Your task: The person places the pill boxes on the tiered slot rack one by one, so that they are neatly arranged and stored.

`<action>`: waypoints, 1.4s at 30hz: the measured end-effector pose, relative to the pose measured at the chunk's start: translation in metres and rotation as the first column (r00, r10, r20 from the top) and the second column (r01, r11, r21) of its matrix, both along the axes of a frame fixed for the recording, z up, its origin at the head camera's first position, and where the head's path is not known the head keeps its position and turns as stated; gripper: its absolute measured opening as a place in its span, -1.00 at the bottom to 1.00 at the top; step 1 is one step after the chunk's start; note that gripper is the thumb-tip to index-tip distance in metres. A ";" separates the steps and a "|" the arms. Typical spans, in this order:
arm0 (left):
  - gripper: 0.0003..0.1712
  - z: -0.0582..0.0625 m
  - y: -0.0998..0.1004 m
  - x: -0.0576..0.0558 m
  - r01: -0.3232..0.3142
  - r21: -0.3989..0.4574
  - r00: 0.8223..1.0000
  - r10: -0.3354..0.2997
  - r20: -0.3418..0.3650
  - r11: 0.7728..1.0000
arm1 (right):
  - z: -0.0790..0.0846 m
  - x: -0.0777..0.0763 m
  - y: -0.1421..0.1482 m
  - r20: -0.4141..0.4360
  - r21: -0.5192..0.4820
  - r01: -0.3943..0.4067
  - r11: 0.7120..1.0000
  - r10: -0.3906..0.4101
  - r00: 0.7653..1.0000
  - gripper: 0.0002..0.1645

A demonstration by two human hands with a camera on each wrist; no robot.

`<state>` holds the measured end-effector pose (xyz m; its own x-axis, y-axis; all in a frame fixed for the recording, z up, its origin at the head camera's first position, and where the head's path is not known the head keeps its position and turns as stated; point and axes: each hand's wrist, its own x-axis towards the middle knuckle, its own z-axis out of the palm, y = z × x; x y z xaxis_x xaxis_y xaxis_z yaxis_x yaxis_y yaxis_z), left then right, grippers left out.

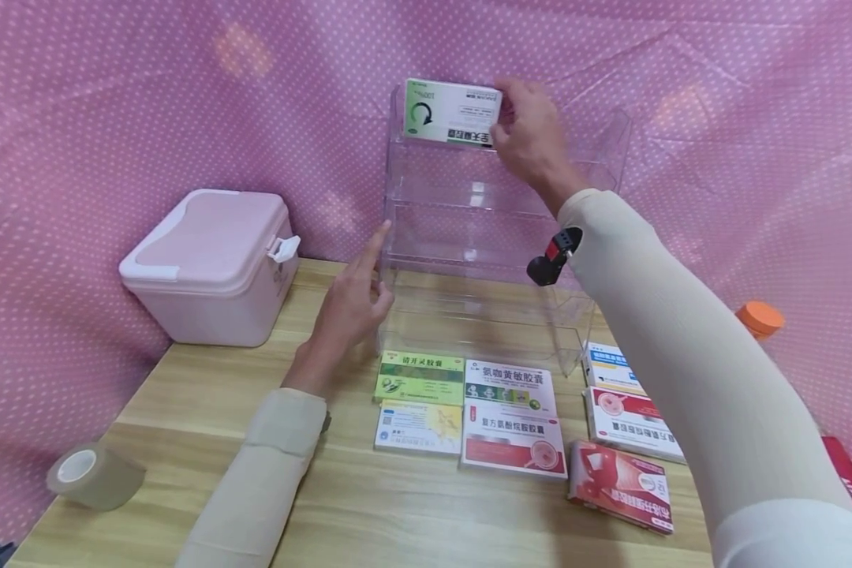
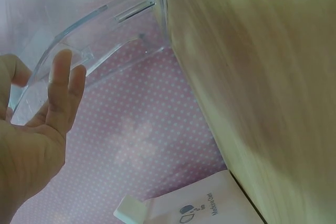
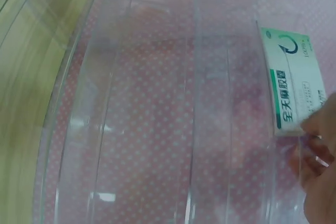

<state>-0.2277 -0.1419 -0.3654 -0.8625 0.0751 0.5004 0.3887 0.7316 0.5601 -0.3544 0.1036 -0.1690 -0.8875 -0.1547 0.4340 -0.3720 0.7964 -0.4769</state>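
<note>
A clear acrylic tiered rack [image 1: 433,229] stands on the wooden table. At its top tier, my right hand [image 1: 532,130] pinches the right end of a white and green medicine box [image 1: 450,114], whose printing is upside down in the head view. The right wrist view also has the medicine box [image 3: 294,80] at the rack's top, with the fingers at its end. My left hand [image 1: 353,304] is at the rack's left side, its fingers extended. In the left wrist view the left hand [image 2: 44,114] spans the edge of the clear side panel [image 2: 105,19], thumb and fingers on different sides.
Before the rack lie a green medicine box [image 1: 420,377], a yellow-white box [image 1: 419,428] and red-white boxes [image 1: 514,442]. More boxes [image 1: 621,485] lie at the right, near an orange cap [image 1: 760,318]. A pink lidded case [image 1: 213,260] and a tape roll [image 1: 98,476] stand left.
</note>
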 end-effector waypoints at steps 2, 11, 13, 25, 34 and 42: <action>0.14 -0.001 0.001 -0.001 0.006 -0.005 1.000 -0.006 -0.010 1.000 | 0.002 0.002 -0.002 0.036 0.076 -0.023 0.997 0.020 0.999 -0.16; 0.16 -0.003 0.002 0.000 0.000 0.008 1.000 0.000 0.010 1.000 | 0.003 0.015 0.005 0.148 0.061 -0.120 0.991 0.110 0.983 0.02; 0.16 -0.002 0.003 -0.001 0.002 0.010 1.000 -0.002 0.011 1.000 | 0.002 0.023 0.013 0.142 0.088 -0.125 0.988 0.112 0.983 0.10; 0.16 0.001 0.002 -0.003 -0.003 0.011 1.000 0.003 0.016 1.000 | -0.025 0.086 0.089 -0.141 0.061 -0.139 0.988 0.146 0.979 -0.18; 0.17 -0.002 0.003 -0.002 0.008 0.023 1.000 -0.008 0.021 1.000 | -0.092 0.125 0.169 -0.172 -0.067 -0.046 0.997 0.034 0.985 -0.30; 0.17 -0.003 0.003 -0.004 -0.001 0.015 1.000 0.000 0.020 1.000 | -0.173 0.152 0.229 0.078 -0.004 0.013 1.000 -0.012 0.997 -0.22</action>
<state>-0.2313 -0.1393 -0.3681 -0.8725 0.0671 0.4839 0.3767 0.7232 0.5789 -0.2025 0.3331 -0.3420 -0.9204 -0.1417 0.3643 -0.3238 0.7984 -0.5076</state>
